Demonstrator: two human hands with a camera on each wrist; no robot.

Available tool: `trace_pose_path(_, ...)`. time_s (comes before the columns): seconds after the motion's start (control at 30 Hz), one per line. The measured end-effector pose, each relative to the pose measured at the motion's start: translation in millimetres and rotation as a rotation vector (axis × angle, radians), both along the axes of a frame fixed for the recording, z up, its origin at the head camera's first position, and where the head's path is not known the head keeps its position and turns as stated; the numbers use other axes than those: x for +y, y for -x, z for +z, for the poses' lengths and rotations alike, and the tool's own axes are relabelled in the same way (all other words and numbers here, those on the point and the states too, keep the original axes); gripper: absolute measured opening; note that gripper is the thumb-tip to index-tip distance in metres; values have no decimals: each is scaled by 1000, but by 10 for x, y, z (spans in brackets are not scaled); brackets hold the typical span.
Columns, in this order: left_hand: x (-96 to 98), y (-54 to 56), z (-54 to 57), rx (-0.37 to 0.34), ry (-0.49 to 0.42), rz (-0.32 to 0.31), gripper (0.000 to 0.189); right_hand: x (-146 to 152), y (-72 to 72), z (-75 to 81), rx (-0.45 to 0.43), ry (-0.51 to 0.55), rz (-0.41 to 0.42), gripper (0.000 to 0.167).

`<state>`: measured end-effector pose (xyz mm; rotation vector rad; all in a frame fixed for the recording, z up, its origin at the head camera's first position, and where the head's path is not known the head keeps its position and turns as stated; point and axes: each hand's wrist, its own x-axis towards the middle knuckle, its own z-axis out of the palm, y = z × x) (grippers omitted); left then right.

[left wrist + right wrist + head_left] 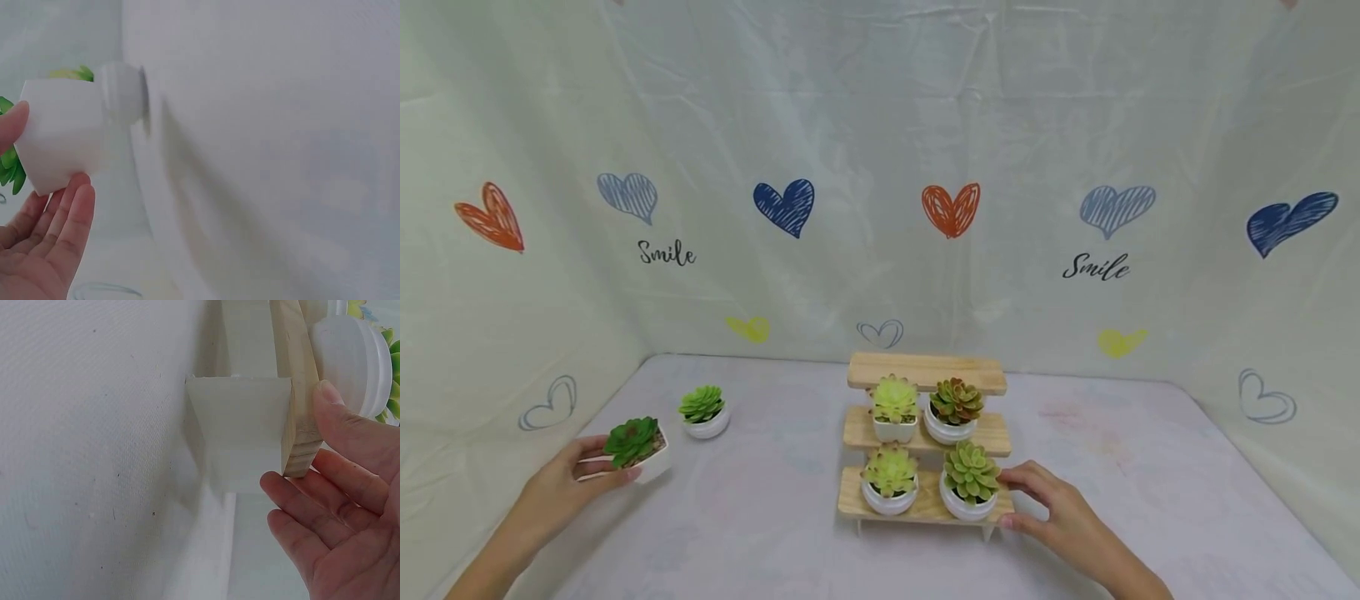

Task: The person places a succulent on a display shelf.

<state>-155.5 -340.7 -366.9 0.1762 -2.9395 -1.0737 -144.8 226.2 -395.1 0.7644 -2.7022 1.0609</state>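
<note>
My left hand [568, 475] holds a white square pot with a dark green succulent [634, 443], tilted and raised over the table at the left. In the left wrist view, thumb and fingers grip opposite sides of this white pot [62, 134]. My right hand [1052, 508] grips the right end of the lowest board of a wooden three-tier shelf [925, 510]. In the right wrist view, the thumb lies against the board end [302, 447], close to a round white pot [353, 369], and the fingers curl round the other side.
Behind the held pot stands a bright green succulent [706, 412] in a round white pot. The middle tier bears a pale succulent [895, 404] and a reddish one [953, 408]; on the lowest are two light green ones [891, 475]. A heart-printed curtain [865, 275] hangs behind.
</note>
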Motion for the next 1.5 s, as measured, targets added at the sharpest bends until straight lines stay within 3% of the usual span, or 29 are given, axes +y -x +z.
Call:
trace_pose_path(0.23,288,1,136,80,-53,-34,78,0,-2,12,-20,11,8,44)
trace_pose_path(0.5,748,19,335,169,-70,-98,75,6,-3,24,-22,8,6,43)
trace_pose_path(0.97,1357,245,566,301,-172,-208,65,6,7,-3,5,4,8,40)
trace_pose_path(1.5,1958,494,732,298,-294,-284,66,7,15,-14,-31,1,4,43)
